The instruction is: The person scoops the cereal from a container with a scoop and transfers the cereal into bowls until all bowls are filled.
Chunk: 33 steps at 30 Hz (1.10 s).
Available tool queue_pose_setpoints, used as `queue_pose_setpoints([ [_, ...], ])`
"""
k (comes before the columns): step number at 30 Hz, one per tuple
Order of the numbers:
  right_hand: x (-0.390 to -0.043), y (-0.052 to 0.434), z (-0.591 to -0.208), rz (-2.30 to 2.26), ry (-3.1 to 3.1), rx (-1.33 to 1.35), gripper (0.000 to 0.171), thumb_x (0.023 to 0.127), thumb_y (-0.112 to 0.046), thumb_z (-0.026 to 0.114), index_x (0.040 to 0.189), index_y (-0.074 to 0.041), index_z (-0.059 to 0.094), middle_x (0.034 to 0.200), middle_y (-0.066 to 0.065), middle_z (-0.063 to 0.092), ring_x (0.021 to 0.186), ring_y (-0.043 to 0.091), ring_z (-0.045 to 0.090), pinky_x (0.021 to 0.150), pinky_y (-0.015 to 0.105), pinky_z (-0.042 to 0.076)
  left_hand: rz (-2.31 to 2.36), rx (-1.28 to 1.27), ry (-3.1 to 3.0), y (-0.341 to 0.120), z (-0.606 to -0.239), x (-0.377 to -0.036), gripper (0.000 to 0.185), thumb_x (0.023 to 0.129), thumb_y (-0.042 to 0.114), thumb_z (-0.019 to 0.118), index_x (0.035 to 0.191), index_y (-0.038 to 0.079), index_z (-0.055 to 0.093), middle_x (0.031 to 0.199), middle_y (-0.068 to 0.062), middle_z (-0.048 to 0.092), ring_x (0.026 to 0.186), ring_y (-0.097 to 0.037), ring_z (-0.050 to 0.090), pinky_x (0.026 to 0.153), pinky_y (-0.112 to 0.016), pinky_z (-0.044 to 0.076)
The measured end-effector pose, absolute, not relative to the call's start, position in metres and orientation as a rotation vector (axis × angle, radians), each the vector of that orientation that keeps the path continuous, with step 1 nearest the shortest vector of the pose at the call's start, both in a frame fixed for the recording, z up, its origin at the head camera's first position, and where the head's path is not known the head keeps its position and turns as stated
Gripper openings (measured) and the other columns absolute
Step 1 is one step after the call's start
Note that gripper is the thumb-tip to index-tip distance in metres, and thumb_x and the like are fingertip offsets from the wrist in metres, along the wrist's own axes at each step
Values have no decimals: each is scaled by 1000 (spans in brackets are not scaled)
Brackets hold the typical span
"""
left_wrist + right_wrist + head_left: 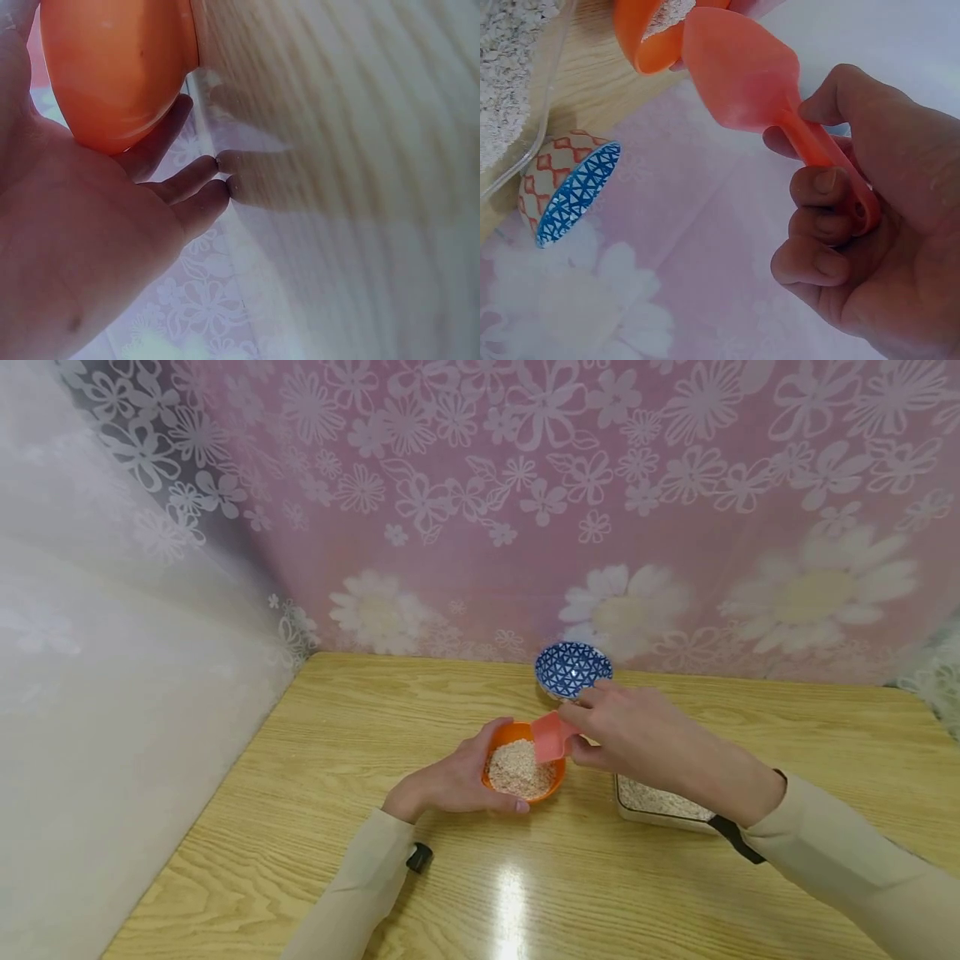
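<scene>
My left hand (459,777) holds an orange bowl (112,67) from its left side, with the thumb along the near rim and fingers round the far side. Pale flakes like oats (519,770) lie heaped inside it. In the left wrist view the lower fingertips (214,195) touch the wood beneath. From the right, my right hand (637,731) grips a pink plastic scoop (742,75) by its handle, fingers curled round it. The scoop's head overlaps the right part of the orange bowl and looks tipped towards the flakes; its inside is hidden.
A clear-walled container (652,817) of the same flakes stands to the right, partly under my right forearm. Behind the scoop sits a blue-and-white patterned bowl (572,668). The wooden table (360,710) meets a floral curtain (480,527) at the back.
</scene>
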State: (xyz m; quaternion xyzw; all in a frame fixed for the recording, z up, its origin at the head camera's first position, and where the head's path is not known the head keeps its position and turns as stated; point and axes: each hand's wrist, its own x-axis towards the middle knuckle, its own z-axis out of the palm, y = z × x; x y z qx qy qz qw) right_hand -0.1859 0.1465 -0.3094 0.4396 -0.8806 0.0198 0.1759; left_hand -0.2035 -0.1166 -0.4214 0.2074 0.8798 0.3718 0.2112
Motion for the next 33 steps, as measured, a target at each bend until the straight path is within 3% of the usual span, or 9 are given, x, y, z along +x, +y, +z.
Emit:
queue_pose_setpoints([
  [4,-188,155,-317,134,-2467,1249,12,85,-16,77,91,-16,67,73,-5,56,64,8,40,50,19,33,1023,583,2446,-116,-421,-202,117,78,53,84,164,29,9,161,-6,35,144,-30,38,117,-57,37],
  [9,-192,170,-332,315,-2445,1252,21,84,-12,77,105,-15,72,89,-4,67,71,6,48,56,21,43,993,619,2456,-117,-422,-202,118,79,53,83,165,27,7,167,-4,27,150,-29,33,120,-57,34],
  [13,-191,183,-345,446,-2504,1211,25,86,-10,76,109,-17,71,93,-7,68,77,5,52,63,24,48,948,645,2481,-118,-421,-201,120,79,55,83,166,25,5,170,-4,19,153,-29,29,121,-57,33],
  [20,-184,209,-362,722,-2575,1102,32,87,-1,74,116,-13,70,104,-4,72,81,3,56,66,24,49,988,670,2601,-114,-413,-196,115,77,62,80,163,42,7,171,4,11,155,-28,23,117,-60,37],
  [23,-182,222,-367,836,-2548,1062,35,85,4,73,116,-14,69,97,-7,71,70,-2,48,58,20,43,1049,690,2655,-108,-406,-194,110,78,66,78,161,47,9,171,8,11,156,-26,23,116,-62,38],
  [27,-179,241,-370,904,-2495,995,39,84,7,74,114,-17,70,82,-13,61,60,-4,37,51,16,33,1148,747,2687,-96,-398,-193,105,80,64,78,161,45,14,170,10,16,155,-24,25,117,-61,37],
  [33,-174,269,-379,911,-2461,894,42,81,10,74,111,-19,71,76,-18,54,57,-5,35,49,16,30,1250,815,2647,-71,-395,-190,100,81,59,80,160,45,19,165,10,26,150,-21,33,118,-57,38],
])
